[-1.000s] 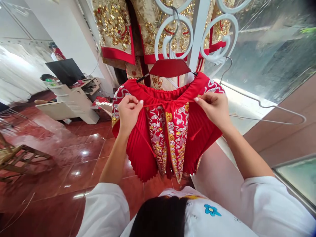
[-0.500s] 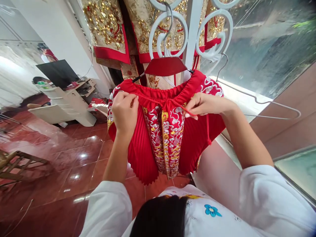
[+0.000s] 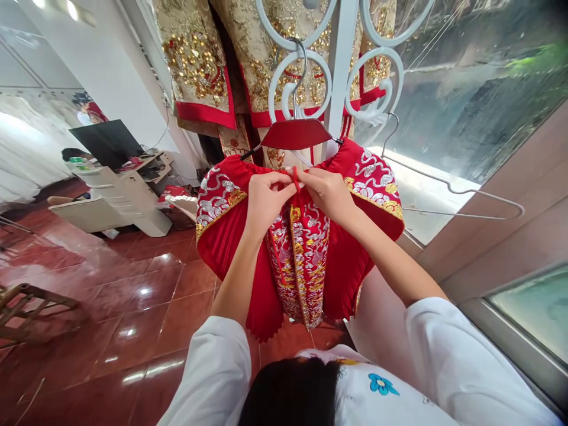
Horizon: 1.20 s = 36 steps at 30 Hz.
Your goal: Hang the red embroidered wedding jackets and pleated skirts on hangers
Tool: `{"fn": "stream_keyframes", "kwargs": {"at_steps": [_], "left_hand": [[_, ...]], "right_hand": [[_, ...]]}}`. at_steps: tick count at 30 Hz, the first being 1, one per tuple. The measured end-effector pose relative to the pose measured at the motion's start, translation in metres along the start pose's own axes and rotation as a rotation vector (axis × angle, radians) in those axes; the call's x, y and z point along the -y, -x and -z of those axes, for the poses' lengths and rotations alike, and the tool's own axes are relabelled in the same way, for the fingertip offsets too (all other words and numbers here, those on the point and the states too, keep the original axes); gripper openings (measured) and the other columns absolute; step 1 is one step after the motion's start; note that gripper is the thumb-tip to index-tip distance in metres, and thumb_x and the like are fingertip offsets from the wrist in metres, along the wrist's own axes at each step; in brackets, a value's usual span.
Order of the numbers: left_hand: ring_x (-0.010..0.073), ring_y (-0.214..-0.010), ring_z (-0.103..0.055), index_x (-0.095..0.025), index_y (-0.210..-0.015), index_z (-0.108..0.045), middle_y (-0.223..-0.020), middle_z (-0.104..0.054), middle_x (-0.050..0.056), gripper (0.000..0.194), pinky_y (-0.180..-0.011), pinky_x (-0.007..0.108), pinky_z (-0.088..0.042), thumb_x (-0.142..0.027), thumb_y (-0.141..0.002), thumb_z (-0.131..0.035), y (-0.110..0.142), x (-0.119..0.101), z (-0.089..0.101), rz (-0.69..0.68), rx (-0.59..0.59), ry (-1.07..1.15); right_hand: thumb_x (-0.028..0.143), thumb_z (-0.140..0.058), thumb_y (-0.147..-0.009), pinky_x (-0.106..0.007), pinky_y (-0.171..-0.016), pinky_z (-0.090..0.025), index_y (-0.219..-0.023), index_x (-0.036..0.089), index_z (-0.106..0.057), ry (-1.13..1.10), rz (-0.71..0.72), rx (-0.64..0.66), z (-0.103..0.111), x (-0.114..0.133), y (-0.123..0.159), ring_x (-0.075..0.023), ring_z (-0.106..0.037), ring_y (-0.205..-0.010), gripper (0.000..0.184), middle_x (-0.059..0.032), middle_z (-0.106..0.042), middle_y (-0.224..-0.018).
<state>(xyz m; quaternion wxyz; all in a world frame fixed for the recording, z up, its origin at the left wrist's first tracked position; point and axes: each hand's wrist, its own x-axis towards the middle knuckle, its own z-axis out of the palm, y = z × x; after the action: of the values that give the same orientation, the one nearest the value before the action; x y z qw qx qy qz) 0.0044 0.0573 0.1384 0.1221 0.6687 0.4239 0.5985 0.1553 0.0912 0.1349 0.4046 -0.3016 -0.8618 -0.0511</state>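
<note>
A red pleated skirt (image 3: 231, 236) with silver and gold embroidered panels hangs from a red hanger (image 3: 295, 133) on a white scrolled stand (image 3: 341, 71). My left hand (image 3: 265, 198) and my right hand (image 3: 327, 192) meet at the middle of the skirt's waistband. Both pinch a thin red drawstring (image 3: 294, 177) that loops up between the fingertips. The fingers of both hands are closed on the cord.
Gold-sequinned garments with red trim (image 3: 199, 65) hang behind the stand. A bare wire hanger (image 3: 452, 189) sticks out to the right along a window ledge. A white desk (image 3: 119, 195) with a dark monitor stands at the left. A wooden chair frame (image 3: 31, 307) sits on the glossy red tiles.
My hands started apart at the waistband's two sides, each pulling the drawstring outward. They have come together at the centre, and the waistband has gathered narrower.
</note>
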Motion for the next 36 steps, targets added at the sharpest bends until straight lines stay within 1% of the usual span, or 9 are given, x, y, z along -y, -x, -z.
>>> {"fn": "stream_keyframes", "kwargs": {"at_steps": [6, 11, 15, 19, 22, 25, 29, 32, 36], "left_hand": [[0.0078, -0.053, -0.040, -0.015, -0.064, -0.059, -0.061, -0.053, -0.003, 0.008, -0.052, 0.022, -0.033, -0.013, -0.070, -0.063, 0.004, 0.005, 0.001, -0.113, 0.060, -0.085], [0.0112, -0.066, -0.050, -0.017, -0.068, -0.054, -0.077, -0.057, 0.001, 0.009, -0.057, 0.023, -0.040, -0.009, -0.071, -0.056, 0.009, 0.006, 0.003, -0.223, 0.069, -0.228], [0.0182, -0.082, -0.051, -0.018, -0.063, -0.046, -0.083, -0.057, 0.004, 0.017, -0.069, 0.031, -0.044, -0.007, -0.071, -0.056, 0.015, 0.019, 0.018, -0.330, -0.145, -0.530], [0.0168, -0.069, -0.049, -0.019, -0.058, -0.041, -0.065, -0.052, 0.002, 0.022, -0.066, 0.032, -0.043, -0.007, -0.068, -0.055, 0.023, 0.036, 0.027, -0.335, -0.241, -0.635], [0.0113, -0.056, -0.046, -0.018, -0.058, -0.043, -0.061, -0.051, -0.001, 0.019, -0.057, 0.027, -0.041, -0.008, -0.068, -0.055, 0.025, 0.037, 0.021, -0.265, -0.258, -0.449], [0.0064, -0.045, -0.040, -0.018, -0.063, -0.045, -0.057, -0.047, -0.004, 0.016, -0.044, 0.021, -0.034, -0.013, -0.071, -0.058, 0.023, 0.025, 0.015, -0.115, -0.257, -0.096], [0.0046, -0.038, -0.040, -0.021, -0.072, -0.036, -0.059, -0.049, -0.006, 0.023, -0.036, 0.018, -0.030, -0.025, -0.076, -0.058, 0.016, 0.010, 0.016, 0.152, -0.044, 0.408], [0.0021, -0.035, -0.032, -0.021, -0.074, -0.034, -0.059, -0.045, -0.007, 0.028, -0.033, 0.016, -0.026, -0.028, -0.075, -0.060, 0.012, 0.009, 0.018, 0.284, 0.058, 0.575], [0.0001, -0.034, -0.020, -0.021, -0.073, -0.036, -0.055, -0.034, -0.010, 0.031, -0.032, 0.015, -0.022, -0.025, -0.070, -0.067, 0.013, 0.017, 0.023, 0.296, 0.098, 0.584]], "right_hand": [[0.027, -0.032, -0.097, -0.023, -0.067, -0.039, -0.092, 0.018, -0.066, -0.033, 0.130, -0.013, 0.001, -0.004, 0.000, -0.0106, -0.050, -0.072, 0.035, -0.0052, -0.055, -0.080], [0.023, -0.041, -0.090, -0.024, -0.067, -0.040, -0.078, 0.015, -0.061, -0.090, 0.240, -0.108, -0.002, -0.008, -0.003, -0.0113, -0.051, -0.074, 0.025, -0.0059, -0.056, -0.083], [0.014, -0.048, -0.076, -0.025, -0.058, -0.035, -0.067, 0.014, -0.056, 0.055, 0.072, -0.208, 0.003, -0.015, 0.009, -0.0111, -0.046, -0.064, 0.013, -0.0044, -0.052, -0.072], [0.012, -0.049, -0.068, -0.025, -0.052, -0.032, -0.061, 0.015, -0.052, 0.044, -0.112, -0.248, 0.008, -0.016, 0.022, -0.0088, -0.041, -0.056, 0.008, -0.0029, -0.050, -0.067], [0.015, -0.051, -0.067, -0.024, -0.051, -0.037, -0.062, 0.015, -0.053, -0.221, -0.209, -0.285, 0.004, -0.007, 0.024, -0.0075, -0.045, -0.054, 0.005, -0.0026, -0.056, -0.070], [0.020, -0.052, -0.068, -0.021, -0.043, -0.037, -0.069, 0.015, -0.056, -0.627, -0.400, -0.265, -0.003, 0.002, 0.021, -0.0072, -0.048, -0.048, 0.006, -0.0011, -0.058, -0.065], [0.025, -0.054, -0.069, -0.019, -0.038, -0.036, -0.071, 0.016, -0.056, -1.007, -0.558, -0.249, -0.009, 0.005, 0.019, -0.0069, -0.048, -0.042, 0.009, 0.0017, -0.054, -0.054], [0.021, -0.054, -0.068, -0.019, -0.038, -0.036, -0.068, 0.017, -0.055, -0.999, -0.585, -0.339, -0.005, 0.005, 0.021, -0.0060, -0.045, -0.039, 0.004, 0.0033, -0.050, -0.049], [0.014, -0.057, -0.063, -0.019, -0.037, -0.035, -0.060, 0.016, -0.052, -0.919, -0.540, -0.346, 0.007, 0.005, 0.026, -0.0038, -0.043, -0.038, 0.006, 0.0021, -0.055, -0.056]]}}
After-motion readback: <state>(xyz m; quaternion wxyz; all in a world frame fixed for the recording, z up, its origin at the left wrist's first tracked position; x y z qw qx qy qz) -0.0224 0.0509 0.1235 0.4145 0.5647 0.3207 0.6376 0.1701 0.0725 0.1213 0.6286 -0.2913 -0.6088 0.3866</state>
